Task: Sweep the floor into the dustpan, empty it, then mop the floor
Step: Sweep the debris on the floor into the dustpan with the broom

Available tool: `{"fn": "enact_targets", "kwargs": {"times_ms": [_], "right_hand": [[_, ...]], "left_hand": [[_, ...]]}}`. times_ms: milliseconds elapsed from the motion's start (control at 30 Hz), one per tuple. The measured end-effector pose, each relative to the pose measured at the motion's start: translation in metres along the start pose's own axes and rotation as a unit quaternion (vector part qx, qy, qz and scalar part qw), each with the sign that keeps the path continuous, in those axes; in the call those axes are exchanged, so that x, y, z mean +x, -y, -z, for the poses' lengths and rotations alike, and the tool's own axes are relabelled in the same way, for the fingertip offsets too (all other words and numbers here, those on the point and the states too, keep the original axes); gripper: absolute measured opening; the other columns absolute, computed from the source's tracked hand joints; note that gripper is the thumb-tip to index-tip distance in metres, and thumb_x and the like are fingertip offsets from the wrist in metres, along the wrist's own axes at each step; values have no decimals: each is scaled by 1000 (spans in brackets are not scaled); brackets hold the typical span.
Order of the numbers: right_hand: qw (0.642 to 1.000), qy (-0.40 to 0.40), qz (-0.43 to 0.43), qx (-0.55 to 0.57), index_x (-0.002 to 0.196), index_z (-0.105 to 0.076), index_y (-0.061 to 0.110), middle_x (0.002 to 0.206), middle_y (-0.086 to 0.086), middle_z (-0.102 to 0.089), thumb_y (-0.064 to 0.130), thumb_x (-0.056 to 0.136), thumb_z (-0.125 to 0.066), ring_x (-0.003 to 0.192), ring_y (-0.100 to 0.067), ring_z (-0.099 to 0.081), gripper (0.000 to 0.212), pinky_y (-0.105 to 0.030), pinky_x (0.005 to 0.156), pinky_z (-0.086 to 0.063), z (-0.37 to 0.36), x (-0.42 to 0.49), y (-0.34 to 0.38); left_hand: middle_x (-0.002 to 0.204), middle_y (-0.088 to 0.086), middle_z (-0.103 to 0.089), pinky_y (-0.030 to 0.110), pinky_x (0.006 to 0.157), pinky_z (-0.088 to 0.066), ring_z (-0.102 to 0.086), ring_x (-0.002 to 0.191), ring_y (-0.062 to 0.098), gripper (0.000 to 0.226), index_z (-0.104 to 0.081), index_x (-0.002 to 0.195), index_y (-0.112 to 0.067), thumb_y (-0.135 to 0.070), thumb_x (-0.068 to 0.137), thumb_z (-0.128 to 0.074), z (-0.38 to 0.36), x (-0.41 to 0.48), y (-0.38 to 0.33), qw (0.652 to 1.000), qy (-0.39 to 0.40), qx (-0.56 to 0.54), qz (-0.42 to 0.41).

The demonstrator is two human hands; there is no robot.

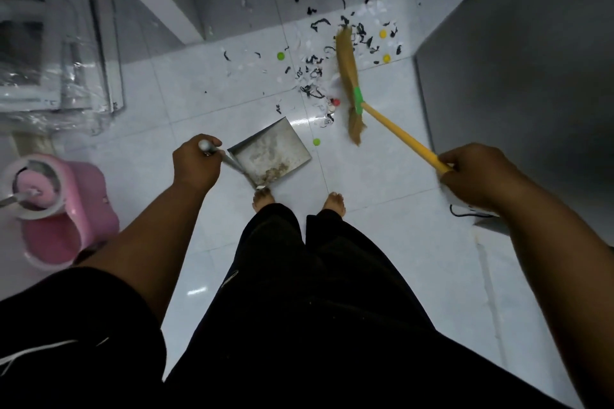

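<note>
1. Pink mop bucket (63, 209) at left edge, on the white tile floor (382, 276).
2. Left hand (196, 164), fingers clenched round the metal dustpan (270, 151) handle; pan rests on floor at centre, some dirt inside.
3. Scattered debris (332, 53) at upper centre, black and white scraps, coloured caps.
4. Broom (349, 76) bristles in the debris.
5. Right hand (478, 176), right of centre, fingers gripping the yellow broom handle.

No readable text or labels anywhere
</note>
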State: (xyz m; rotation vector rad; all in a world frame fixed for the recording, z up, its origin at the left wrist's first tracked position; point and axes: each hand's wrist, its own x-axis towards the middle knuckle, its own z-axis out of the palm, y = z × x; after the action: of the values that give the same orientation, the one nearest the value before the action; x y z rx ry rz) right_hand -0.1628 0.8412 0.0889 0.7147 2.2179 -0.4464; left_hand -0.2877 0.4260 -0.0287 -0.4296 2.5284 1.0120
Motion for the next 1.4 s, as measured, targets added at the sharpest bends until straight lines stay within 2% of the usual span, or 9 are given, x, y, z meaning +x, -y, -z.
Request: {"fn": "enact_targets", "kwargs": {"times_ms": [200,333,467,567,667,900,1033,1233,1400], "right_hand": [[1000,11,20,11,132,-60,17,95,-4,-64,19,91,-61,69,-22,-63,41,-29,59,-49,17,-31,45],[999,30,37,26,129,-61,19,77,-5,-64,16,90,-63,54,-23,-59,40,-24,46,-44,29,-33,92],[998,38,56,17,127,-63,20,78,-9,-67,13,88,-65,54,-22,-58,40,-25,45,-44,33,-29,135],[997,52,62,0,128,-63,19,82,-6,-66,11,88,-65,60,-24,-61,41,-29,47,-48,28,-30,156],[997,51,58,-4,124,-65,18,70,-2,-66,8,87,-64,46,-16,-56,38,-20,37,-42,24,-29,175],[981,39,127,-138,133,-58,20,111,-8,-65,17,92,-56,80,-22,-61,41,-28,62,-47,6,-31,230],[985,58,140,-83,125,-62,18,92,-5,-71,10,89,-56,63,-26,-65,37,-26,45,-49,6,-31,275],[978,84,189,-18,118,-66,17,52,1,-65,8,84,-66,31,-7,-51,36,-18,33,-36,-13,-14,368],[964,158,197,81,120,-61,9,88,-13,-72,5,89,-59,57,-15,-60,31,-25,48,-49,-63,14,445]], "left_hand": [[89,-5,-65,23,69,-44,-59,81,14,20,-71,91,-17,-4,80,-61,25,8,27,1000,-18,-10,23],[90,-8,-64,21,72,-44,-58,84,12,19,-71,92,-17,-4,81,-61,46,11,45,998,-39,-17,41],[90,-7,-64,14,62,-42,-58,82,11,19,-71,92,-17,-4,82,-61,69,10,66,996,-60,-40,62],[91,-6,-65,16,65,-41,-58,82,11,17,-70,93,-17,-6,83,-62,84,9,85,993,-72,-52,80],[94,-4,-67,19,72,-43,-59,85,11,17,-70,93,-16,-5,83,-61,95,8,101,991,-88,-53,89],[99,5,-71,29,85,-50,-65,95,23,17,-70,94,-11,-2,85,-58,118,4,132,989,-105,-48,91],[100,8,-71,39,90,-52,-65,97,27,16,-70,95,-9,-2,87,-58,134,-1,153,986,-110,-50,119],[99,9,-71,39,85,-52,-65,95,28,14,-71,92,-10,-4,87,-60,152,-23,190,981,-126,-57,139],[94,1,-67,22,63,-44,-57,75,12,13,-67,91,-18,-7,88,-60,149,-45,219,968,-145,-78,187]]}}
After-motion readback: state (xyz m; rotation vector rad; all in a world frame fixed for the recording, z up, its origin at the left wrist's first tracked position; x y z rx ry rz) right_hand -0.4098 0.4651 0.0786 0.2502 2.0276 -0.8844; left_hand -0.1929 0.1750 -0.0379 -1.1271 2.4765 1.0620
